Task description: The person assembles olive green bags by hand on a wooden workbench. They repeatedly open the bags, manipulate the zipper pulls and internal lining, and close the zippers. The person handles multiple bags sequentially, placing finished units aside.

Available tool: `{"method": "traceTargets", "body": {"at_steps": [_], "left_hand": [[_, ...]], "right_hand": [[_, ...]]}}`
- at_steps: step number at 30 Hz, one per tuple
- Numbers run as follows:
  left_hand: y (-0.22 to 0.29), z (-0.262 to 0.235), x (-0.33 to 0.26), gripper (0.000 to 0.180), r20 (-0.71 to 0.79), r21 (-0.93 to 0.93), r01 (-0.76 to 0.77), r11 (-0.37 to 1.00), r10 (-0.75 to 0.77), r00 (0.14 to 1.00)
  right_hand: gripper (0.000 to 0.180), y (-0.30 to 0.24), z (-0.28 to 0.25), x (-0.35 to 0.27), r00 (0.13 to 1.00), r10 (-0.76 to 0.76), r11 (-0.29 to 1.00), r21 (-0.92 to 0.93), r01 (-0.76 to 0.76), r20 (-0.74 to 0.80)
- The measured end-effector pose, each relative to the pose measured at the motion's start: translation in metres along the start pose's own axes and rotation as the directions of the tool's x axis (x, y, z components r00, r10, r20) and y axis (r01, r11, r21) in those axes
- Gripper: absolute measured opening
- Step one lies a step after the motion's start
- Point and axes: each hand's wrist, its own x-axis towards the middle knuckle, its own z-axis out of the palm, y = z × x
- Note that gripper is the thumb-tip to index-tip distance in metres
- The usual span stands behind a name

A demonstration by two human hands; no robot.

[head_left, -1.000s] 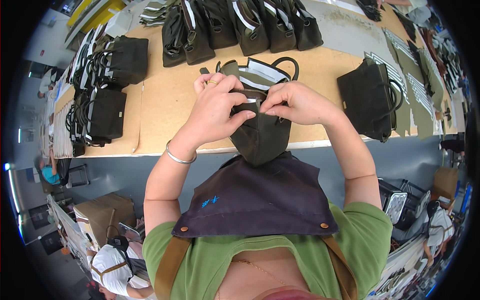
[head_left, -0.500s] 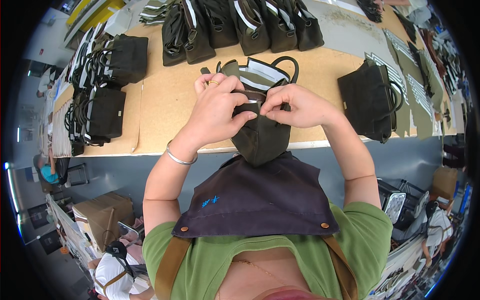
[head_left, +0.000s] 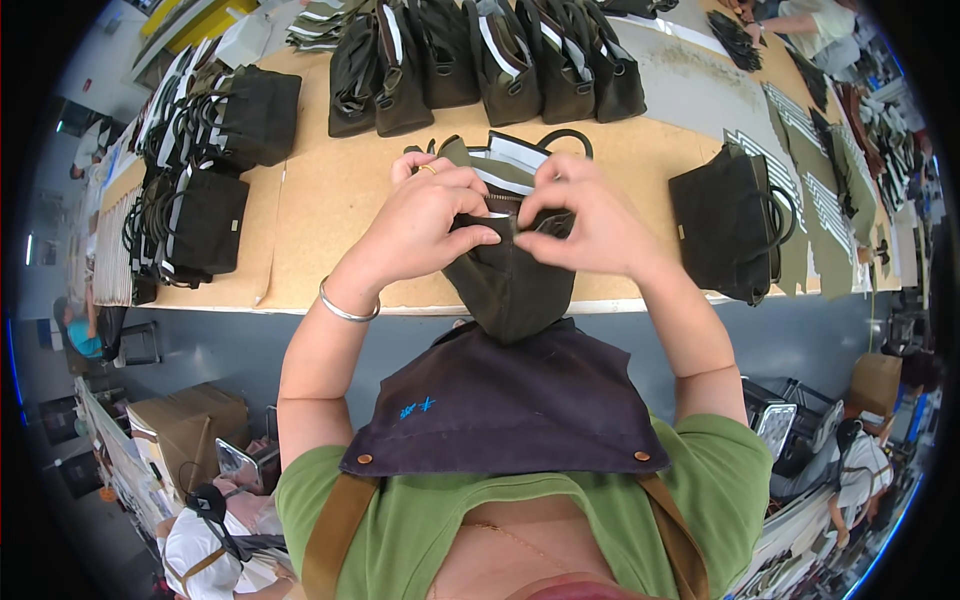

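A dark olive fabric handbag [head_left: 512, 290] lies in front of me at the table's near edge, its base end toward my apron. Its top gapes, showing a zipper, a white strip and olive lining; a black loop handle [head_left: 570, 140] stands up behind. My left hand [head_left: 430, 212] grips the bag's upper edge left of the centre seam, thumb outside and fingers behind it. My right hand [head_left: 585, 215] pinches the same edge just right of that seam, thumb and forefinger close to the fabric. The fingertips partly hide the edge.
Several similar dark bags [head_left: 480, 70] stand along the back of the table [head_left: 330, 220]. More bags [head_left: 210, 220] are grouped at the left, and another bag [head_left: 725, 220] stands at the right. Cut olive pieces [head_left: 790, 190] lie farther right. Another person's hand [head_left: 752, 32] is at the far right.
My right hand has shifted its fingers on the bag's edge, and its forefinger now sits higher and more spread. The bag has tipped slightly toward me. My left hand keeps its grip.
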Motion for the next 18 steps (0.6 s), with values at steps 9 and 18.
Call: {"method": "traceTargets", "body": {"at_steps": [9,18], "left_hand": [[-0.01,-0.003,0.001,0.014,-0.002,-0.084,0.013,0.996,-0.013,1.0],[-0.012,-0.006,0.004,0.014,-0.022,-0.102,-0.051,0.993,0.049,0.999]], "right_hand": [[0.018,0.03,-0.01,0.018,0.879,0.233,0.783,0.455,-0.423,0.417],[0.013,0.018,-0.01,0.025,0.921,0.17,0.878,0.371,-0.304,0.351]]}}
